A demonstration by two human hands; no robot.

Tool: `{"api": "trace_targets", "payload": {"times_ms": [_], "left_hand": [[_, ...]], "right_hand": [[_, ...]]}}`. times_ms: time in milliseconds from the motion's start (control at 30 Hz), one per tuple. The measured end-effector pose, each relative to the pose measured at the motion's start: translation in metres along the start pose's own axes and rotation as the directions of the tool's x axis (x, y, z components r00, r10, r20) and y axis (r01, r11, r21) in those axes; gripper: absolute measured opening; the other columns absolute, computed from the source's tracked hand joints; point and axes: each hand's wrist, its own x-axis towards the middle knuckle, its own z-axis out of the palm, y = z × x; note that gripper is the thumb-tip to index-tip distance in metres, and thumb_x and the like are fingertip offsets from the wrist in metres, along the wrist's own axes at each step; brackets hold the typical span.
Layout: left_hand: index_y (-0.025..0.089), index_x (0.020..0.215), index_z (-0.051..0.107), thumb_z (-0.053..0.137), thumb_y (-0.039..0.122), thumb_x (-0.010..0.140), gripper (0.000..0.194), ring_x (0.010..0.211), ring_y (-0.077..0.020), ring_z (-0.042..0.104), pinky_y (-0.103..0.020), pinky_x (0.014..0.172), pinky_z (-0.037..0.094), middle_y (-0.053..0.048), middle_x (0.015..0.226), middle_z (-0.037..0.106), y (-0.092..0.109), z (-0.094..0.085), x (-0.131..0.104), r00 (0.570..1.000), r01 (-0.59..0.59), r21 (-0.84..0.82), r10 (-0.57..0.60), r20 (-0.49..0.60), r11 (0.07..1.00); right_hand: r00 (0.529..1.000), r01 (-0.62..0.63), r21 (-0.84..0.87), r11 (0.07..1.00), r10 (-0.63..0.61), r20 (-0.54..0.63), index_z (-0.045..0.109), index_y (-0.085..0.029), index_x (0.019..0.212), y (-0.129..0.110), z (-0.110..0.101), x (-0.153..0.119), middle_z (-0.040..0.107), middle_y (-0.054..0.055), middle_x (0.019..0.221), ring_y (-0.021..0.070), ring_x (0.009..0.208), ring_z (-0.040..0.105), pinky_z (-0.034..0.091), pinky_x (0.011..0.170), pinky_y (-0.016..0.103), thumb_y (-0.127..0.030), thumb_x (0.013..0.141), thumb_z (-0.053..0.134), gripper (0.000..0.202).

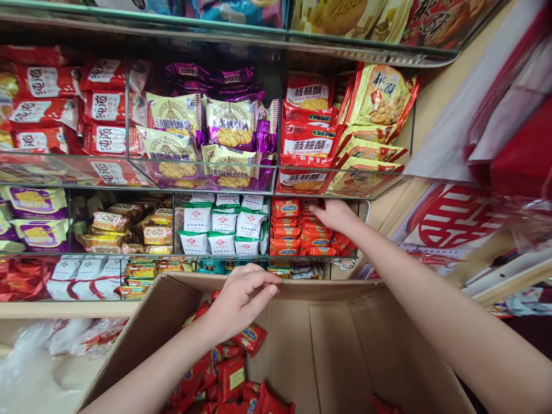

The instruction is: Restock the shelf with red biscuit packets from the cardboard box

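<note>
My left hand is over the far rim of a cardboard box, with its fingers stretched out, the thumb apart and nothing visible in it. Beneath it, small red snack packets lie loose in the left part of the box. My right hand reaches into a shelf compartment of stacked red packets that look like those in the box. Its fingertips touch the upper packets of the right-hand stack. The other fingers are hidden, so whether it grips a packet cannot be made out.
Clear-fronted shelf compartments hold white packets with green edges, cream-and-purple biscuit packs and red walnut shortbread packs. A glass shelf edge juts out above. Red and white packaging hangs at the right. Clear plastic bags lie lower left.
</note>
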Motion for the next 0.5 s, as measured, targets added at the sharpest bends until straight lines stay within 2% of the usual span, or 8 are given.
{"api": "trace_targets", "payload": {"times_ms": [100,133,200,267,300,367,400,500], "left_hand": [[0.021,0.094,0.063,0.048,0.025,0.085,0.017,0.089,-0.0164,0.055,-0.031,0.084,0.039,-0.002,0.086,0.064,-0.001,0.0,0.0,1.0,-0.017,-0.003,0.016,-0.006,1.0],[0.022,0.093,0.063,0.049,0.024,0.084,0.017,0.089,-0.0164,0.055,-0.031,0.083,0.039,-0.002,0.086,0.065,-0.001,0.0,0.0,1.0,-0.024,0.0,0.024,-0.01,1.0],[0.022,0.092,0.063,0.049,0.023,0.084,0.016,0.087,-0.0162,0.055,-0.031,0.082,0.04,-0.002,0.086,0.065,-0.002,0.001,0.0,0.999,-0.04,0.004,0.04,-0.019,0.999],[0.022,0.092,0.063,0.049,0.023,0.084,0.016,0.087,-0.0161,0.055,-0.031,0.082,0.04,-0.001,0.086,0.065,-0.002,0.002,0.0,0.998,-0.051,0.008,0.051,-0.027,0.999],[0.022,0.092,0.063,0.05,0.023,0.084,0.016,0.087,-0.0161,0.055,-0.031,0.082,0.04,-0.001,0.086,0.065,-0.003,0.002,-0.001,0.998,-0.052,0.008,0.052,-0.029,0.999],[0.022,0.093,0.063,0.05,0.024,0.083,0.016,0.088,-0.0162,0.055,-0.031,0.082,0.04,-0.002,0.087,0.065,-0.003,0.003,-0.001,0.998,-0.049,0.012,0.049,-0.027,0.999],[0.022,0.093,0.063,0.05,0.024,0.083,0.016,0.089,-0.0164,0.055,-0.031,0.082,0.04,-0.002,0.087,0.064,-0.003,0.003,-0.002,0.999,-0.047,0.013,0.047,-0.024,0.999],[0.022,0.094,0.063,0.05,0.024,0.084,0.017,0.089,-0.0167,0.055,-0.031,0.082,0.04,-0.002,0.088,0.064,-0.003,0.003,-0.002,0.999,-0.04,0.015,0.04,-0.013,0.999]], "right_hand": [[0.988,0.149,0.026,0.989,-0.147,-0.048,0.056,-0.012,0.109,-0.011,-0.014,-0.055,0.059,0.013,0.11,0.0247,0.104,0.052,0.039,0.089,0.037,-0.028,0.081,0.051,0.032],[0.949,0.298,0.044,0.954,-0.291,-0.119,0.058,-0.013,0.105,-0.017,-0.016,-0.077,0.06,0.013,0.107,0.0243,0.1,0.052,0.039,0.088,0.038,-0.025,0.083,0.048,0.027],[0.802,0.598,0.094,0.796,-0.593,-0.079,0.061,-0.016,0.09,-0.033,-0.011,-0.121,0.064,0.01,0.092,0.0213,0.085,0.056,0.042,0.079,0.037,-0.022,0.086,0.041,0.022],[0.642,0.729,0.178,0.661,-0.751,0.156,0.061,-0.017,0.076,-0.049,0.009,-0.161,0.063,0.007,0.072,0.0205,0.07,0.056,0.044,0.071,0.036,-0.019,0.084,0.041,0.022],[0.614,0.697,0.222,0.682,-0.727,0.306,0.062,-0.015,0.077,-0.055,0.024,-0.178,0.063,0.008,0.071,0.0223,0.07,0.057,0.045,0.07,0.036,-0.022,0.081,0.044,0.019],[0.475,0.567,0.392,0.725,-0.676,0.563,0.061,-0.011,0.096,-0.064,0.061,-0.202,0.064,0.014,0.09,0.0276,0.084,0.058,0.046,0.076,0.036,-0.035,0.074,0.052,0.034],[0.448,0.465,0.406,0.786,-0.605,0.658,0.058,-0.009,0.104,-0.065,0.08,-0.211,0.061,0.019,0.103,0.0316,0.094,0.056,0.046,0.078,0.037,-0.036,0.069,0.056,0.045],[0.435,0.371,0.425,0.826,-0.559,0.706,0.052,-0.008,0.115,-0.063,0.128,-0.23,0.051,0.022,0.121,0.0341,0.109,0.05,0.046,0.082,0.034,-0.04,0.063,0.059,0.062]]}}
